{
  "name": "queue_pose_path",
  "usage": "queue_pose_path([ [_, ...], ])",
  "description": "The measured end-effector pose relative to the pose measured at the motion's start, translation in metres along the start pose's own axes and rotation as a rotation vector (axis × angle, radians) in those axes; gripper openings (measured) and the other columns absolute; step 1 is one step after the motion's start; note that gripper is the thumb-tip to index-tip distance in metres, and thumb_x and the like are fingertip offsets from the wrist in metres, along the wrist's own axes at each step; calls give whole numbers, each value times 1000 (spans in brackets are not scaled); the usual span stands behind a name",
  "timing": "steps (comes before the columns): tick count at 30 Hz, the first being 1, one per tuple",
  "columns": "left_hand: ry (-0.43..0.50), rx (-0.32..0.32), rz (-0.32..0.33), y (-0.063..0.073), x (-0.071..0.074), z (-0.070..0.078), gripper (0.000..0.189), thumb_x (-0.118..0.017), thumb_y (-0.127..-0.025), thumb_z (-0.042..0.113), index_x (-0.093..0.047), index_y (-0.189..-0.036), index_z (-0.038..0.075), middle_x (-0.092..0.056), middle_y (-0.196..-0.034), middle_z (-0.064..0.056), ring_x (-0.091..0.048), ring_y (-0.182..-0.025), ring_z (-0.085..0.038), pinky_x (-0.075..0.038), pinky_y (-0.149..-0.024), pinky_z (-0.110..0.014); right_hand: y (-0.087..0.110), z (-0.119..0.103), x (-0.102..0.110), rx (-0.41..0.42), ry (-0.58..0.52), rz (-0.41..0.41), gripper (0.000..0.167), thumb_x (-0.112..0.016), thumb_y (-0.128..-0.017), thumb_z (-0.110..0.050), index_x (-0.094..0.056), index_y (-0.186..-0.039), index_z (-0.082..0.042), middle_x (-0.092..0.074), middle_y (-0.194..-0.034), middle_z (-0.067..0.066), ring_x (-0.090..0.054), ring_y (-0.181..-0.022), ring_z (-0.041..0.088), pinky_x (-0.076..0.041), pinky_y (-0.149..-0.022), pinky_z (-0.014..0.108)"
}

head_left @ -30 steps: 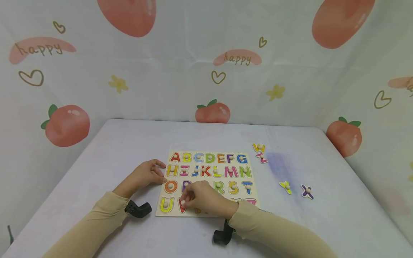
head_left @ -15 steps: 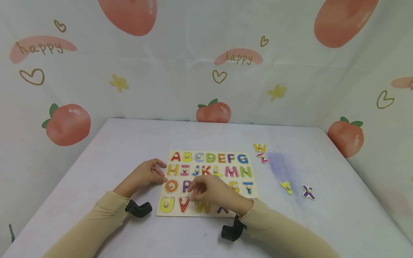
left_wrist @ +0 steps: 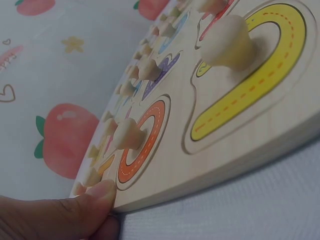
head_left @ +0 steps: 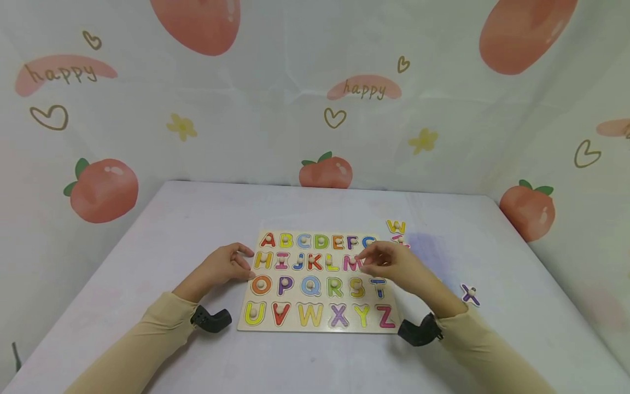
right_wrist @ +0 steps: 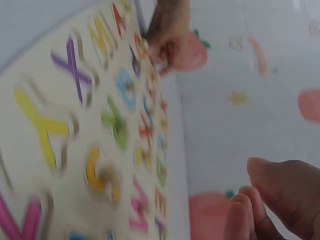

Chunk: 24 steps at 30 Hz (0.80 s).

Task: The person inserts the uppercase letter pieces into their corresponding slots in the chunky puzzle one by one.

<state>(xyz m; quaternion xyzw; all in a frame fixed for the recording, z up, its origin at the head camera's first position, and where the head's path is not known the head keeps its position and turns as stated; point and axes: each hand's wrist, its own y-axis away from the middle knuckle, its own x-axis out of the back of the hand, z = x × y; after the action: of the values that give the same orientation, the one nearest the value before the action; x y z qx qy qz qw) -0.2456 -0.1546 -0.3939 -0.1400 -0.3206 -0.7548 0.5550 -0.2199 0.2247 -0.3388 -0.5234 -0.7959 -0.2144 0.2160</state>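
A wooden alphabet puzzle board [head_left: 315,329] lies at mid-table, with knobbed letters seated in its slots. My left hand [head_left: 226,265] touches the board's left edge with thumb and fingertips. In the left wrist view the thumb [left_wrist: 101,192] sits at the board's edge by the orange O [left_wrist: 159,120]. My right hand [head_left: 398,268] hovers over the board's right side near the M, its thumb and fingers apart and nothing between them. A red V piece [head_left: 281,314] with a knob sits in the bottom row. Beside it, the W to Z slots show printed letters without knobs.
Loose to the right lie a yellow W piece [head_left: 396,226] and a purple X piece [head_left: 470,294]. A pink Z piece [head_left: 400,239] is partly covered by the right hand, which also hides the yellow Y piece. A patterned cloth [head_left: 256,148] rises behind the table.
My right hand has let go of the V piece's knob and moved right and away across the board, uncovering the bottom row. My left hand has stayed at the board's edge.
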Motion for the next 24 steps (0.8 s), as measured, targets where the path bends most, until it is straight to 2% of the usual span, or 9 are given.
queue_pose_path([
  [5,5,6,-3,-1,1,-2,55,-81,-75,13,-54,-120,-2,-66,-84,-6,-57,-73,-16,-43,-67,-27,-5,24,37,-58,10,106,30,-68,-90,-13,-63,-114,4,-67,-92,10,-65,-83,27,-54,-78,38],
  [11,-22,-18,-11,0,1,-1,55,-81,-75,17,-54,-119,-2,-66,-83,-6,-57,-74,-16,-43,-67,-27,-30,58,71,-124,49,204,38,-66,-92,-21,-60,-122,1,-66,-108,16,-64,-98,32,-51,-86,38],
  [17,-18,-11,-1,0,-1,-1,55,-81,-75,14,-54,-120,-2,-67,-84,-7,-58,-75,-17,-44,-68,-28,-60,84,89,-147,97,216,40,-63,-94,-23,-57,-125,1,-60,-114,20,-60,-104,34,-48,-90,43],
  [24,-21,-15,-3,1,0,0,55,-81,-75,13,-54,-120,-2,-66,-84,-6,-57,-74,-17,-43,-67,-29,-82,106,92,-261,125,168,42,-65,-93,-25,-58,-126,-1,-58,-116,17,-57,-92,21,-48,-79,29],
])
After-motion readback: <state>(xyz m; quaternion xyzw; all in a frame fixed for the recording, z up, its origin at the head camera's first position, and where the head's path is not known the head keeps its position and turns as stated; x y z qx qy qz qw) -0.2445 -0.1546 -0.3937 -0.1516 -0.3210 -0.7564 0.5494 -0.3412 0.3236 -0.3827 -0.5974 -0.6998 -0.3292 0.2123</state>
